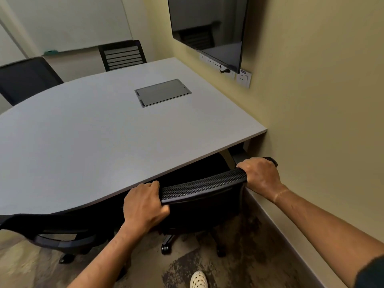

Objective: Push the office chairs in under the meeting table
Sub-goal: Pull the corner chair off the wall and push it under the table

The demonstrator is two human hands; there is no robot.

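A black mesh office chair (202, 187) stands at the near right edge of the grey meeting table (83, 146), its seat tucked under the tabletop. My left hand (143, 204) grips the left end of its backrest top and my right hand (260, 176) grips the right end. A second black chair (58, 229) sits to its left, close against the table's near edge. Two more black chairs stand on the far side, one at the far left (25, 77) and one at the back (122, 55).
A beige wall (322, 100) runs close along the right, with a mounted screen (207, 28) and sockets (243, 77). A cable hatch (163, 92) is set in the tabletop. A whiteboard (68, 21) hangs at the back. My shoe (198, 280) stands on patterned carpet.
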